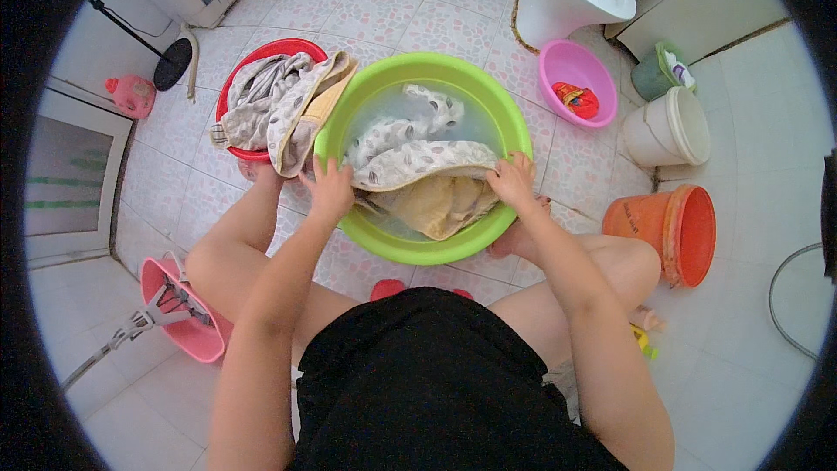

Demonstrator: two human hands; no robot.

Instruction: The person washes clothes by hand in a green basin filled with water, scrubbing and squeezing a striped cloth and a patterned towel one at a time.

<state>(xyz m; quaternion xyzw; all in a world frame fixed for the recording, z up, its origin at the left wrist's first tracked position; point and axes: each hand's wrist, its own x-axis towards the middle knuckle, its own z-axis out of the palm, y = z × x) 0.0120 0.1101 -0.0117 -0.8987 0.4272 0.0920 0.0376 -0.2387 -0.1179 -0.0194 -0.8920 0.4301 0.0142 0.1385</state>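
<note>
A wide green basin (514,105) of cloudy water stands on the floor between my legs. In it lies a soaked spotted cloth (427,161), white with grey spots on one face and yellowish on the other, partly under water. My left hand (331,190) pinches the cloth's left end at the basin's left rim. At the right rim, my right hand (513,179) grips its other end. The cloth's edge stretches between them, its yellowish face folded toward me. Bunched grey and beige cloth (270,105) fills a red basin (222,100) and drapes over its side, against the green basin.
Behind on the right are a toilet (571,0) and a pink basin (558,52) with a red packet inside. A white bucket (667,126) and an orange bucket (654,222) line the right wall. At left stand a pink jug (131,98) and a pink bucket (179,331).
</note>
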